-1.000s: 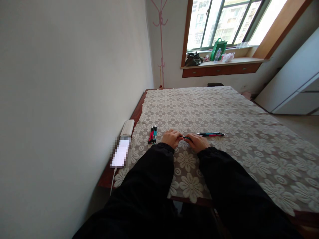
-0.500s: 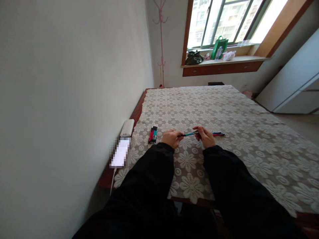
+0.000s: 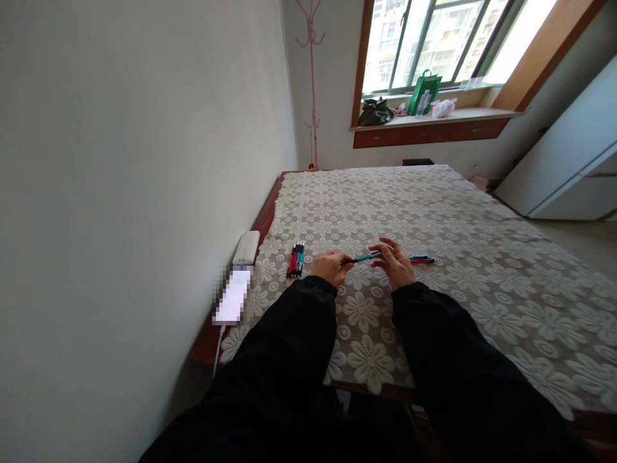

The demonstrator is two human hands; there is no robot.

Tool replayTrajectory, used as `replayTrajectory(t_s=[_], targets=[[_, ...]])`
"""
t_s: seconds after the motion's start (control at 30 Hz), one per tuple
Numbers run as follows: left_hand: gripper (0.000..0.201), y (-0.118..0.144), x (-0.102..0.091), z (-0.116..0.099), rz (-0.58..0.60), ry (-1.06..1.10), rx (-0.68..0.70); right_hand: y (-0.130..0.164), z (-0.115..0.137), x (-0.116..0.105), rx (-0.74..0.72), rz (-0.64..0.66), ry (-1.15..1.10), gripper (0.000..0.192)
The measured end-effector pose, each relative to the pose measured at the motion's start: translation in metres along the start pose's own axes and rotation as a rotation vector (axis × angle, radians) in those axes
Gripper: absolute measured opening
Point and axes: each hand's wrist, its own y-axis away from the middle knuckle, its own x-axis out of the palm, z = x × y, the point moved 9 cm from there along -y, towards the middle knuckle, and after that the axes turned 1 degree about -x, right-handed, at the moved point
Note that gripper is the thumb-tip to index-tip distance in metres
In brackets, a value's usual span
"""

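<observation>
Nearest to me are my two black sleeves, running out over the near edge of the surface with its white floral lace cloth. My left hand is clenched around the dark end of one teal pen, and my right hand pinches its other end with thumb and forefinger, the other fingers spread loose. The pen sits level between the two hands, just above the cloth, with a teal barrel and a pale metal section close to my right fingers.

Left of my left hand lies a bundle of three pens, red, black and teal, side by side. Just beyond my right hand lie two more pens, one dark and one pink. At the left edge I count one blurred phone with a cable, and behind it one white power bank.

Compared with half a second ago, my right fingers have opened wider and the pen has hardly shifted.

Farther off stand one pink coat stand and a window sill holding one green bag.
</observation>
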Motion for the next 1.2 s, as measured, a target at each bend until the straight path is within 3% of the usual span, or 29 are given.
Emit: replayTrajectory(t_s=[0.17,0.43,0.93,1.1,1.2], targets=[[0.022,0.001,-0.003,0.000,-0.030,0.033,-0.022,0.002,0.002,0.005,-0.024,0.057,0.079,0.050],[0.022,0.002,-0.002,-0.002,-0.022,0.059,-0.008,0.003,-0.003,0.005,-0.056,0.055,0.178,0.068],[0.019,0.002,-0.002,-0.003,-0.009,0.065,-0.012,0.005,0.009,0.006,-0.126,-0.010,0.190,0.058],[0.020,0.001,-0.003,0.001,-0.026,0.091,-0.014,0.000,0.015,-0.012,-0.121,-0.083,0.504,0.043],[0.021,0.000,-0.001,0.004,-0.018,0.075,-0.013,-0.001,0.023,-0.011,-0.195,-0.013,0.744,0.038]])
